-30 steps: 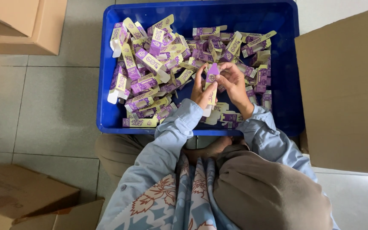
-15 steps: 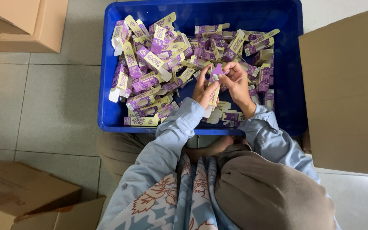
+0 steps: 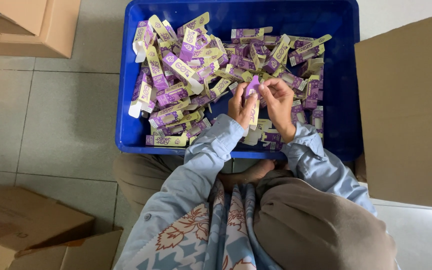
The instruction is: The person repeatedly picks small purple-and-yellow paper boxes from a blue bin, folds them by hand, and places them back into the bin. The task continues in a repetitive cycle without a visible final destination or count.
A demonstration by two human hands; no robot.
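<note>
Left hand [image 3: 239, 104] and right hand [image 3: 277, 100] both pinch one small purple-and-yellow cardboard carton [image 3: 252, 92] above the blue plastic crate [image 3: 348, 90] of loose cartons; thin flap could crease or slip from fingertips

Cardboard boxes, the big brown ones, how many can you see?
4. One box at the top left, one large box on the right, and two at the bottom left. More may lie out of view.
</note>
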